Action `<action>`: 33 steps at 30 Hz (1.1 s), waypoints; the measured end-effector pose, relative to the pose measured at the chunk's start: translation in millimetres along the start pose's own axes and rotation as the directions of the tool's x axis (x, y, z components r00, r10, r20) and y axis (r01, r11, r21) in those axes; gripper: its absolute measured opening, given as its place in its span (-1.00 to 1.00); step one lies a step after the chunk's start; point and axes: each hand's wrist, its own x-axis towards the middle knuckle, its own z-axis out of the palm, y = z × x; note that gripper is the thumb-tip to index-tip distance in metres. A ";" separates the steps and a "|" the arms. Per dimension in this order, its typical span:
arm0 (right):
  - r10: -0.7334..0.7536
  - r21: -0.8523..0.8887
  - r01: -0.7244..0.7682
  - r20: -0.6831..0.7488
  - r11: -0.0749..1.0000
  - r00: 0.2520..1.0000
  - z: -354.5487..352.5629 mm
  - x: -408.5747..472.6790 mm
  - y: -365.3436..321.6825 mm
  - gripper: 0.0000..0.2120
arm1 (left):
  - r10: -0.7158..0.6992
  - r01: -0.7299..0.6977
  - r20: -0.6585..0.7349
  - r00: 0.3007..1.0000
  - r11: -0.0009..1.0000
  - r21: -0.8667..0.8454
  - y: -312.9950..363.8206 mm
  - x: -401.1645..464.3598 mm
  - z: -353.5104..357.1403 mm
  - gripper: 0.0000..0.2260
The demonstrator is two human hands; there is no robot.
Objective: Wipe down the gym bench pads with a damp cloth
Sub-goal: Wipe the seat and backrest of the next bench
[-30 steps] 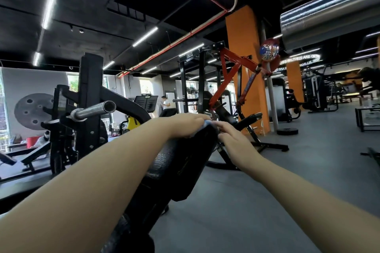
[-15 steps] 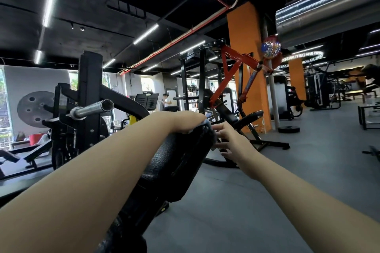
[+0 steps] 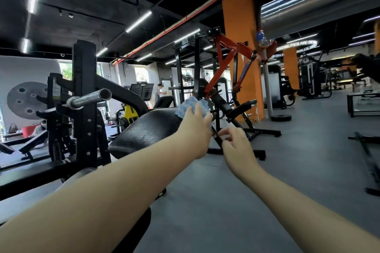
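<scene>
A black padded bench pad (image 3: 148, 129) slopes up in front of me. At its far top end my left hand (image 3: 195, 131) grips a blue and white cloth (image 3: 190, 106). The cloth sticks up above my fingers, just off the pad's top right corner. My right hand (image 3: 236, 144) hovers a little lower and to the right, fingers loosely curled, holding nothing. It is apart from both the pad and the cloth.
A black rack with a steel bar end (image 3: 90, 98) stands close on the left. A red and black machine (image 3: 224, 63) and an orange pillar (image 3: 240, 43) lie beyond the pad. Grey floor (image 3: 298, 160) spreads out to the right. A person (image 3: 161, 92) stands far back.
My left hand has lifted the cloth off the pad's top end and it now shows above the fingers. My right hand has left the pad's edge and dropped lower right.
</scene>
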 end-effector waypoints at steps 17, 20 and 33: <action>-0.334 -0.216 0.363 0.161 0.906 0.929 9.9 -29.0 -31.8 -0.71 | 0.486 -0.459 -0.379 0.788 0.873 0.166 -42.4 -91.9 49.7 -0.80; -0.381 -0.203 0.426 0.226 0.882 0.896 11.8 -34.3 -36.6 -0.62 | 0.586 -0.571 -0.475 0.656 0.798 0.195 -64.7 -90.6 64.3 -0.68; -0.574 -0.654 0.675 0.424 0.341 0.701 55.7 -51.7 -68.6 -0.64 | 0.490 -0.461 -0.460 0.741 0.868 0.181 -106.4 -130.1 122.2 -0.57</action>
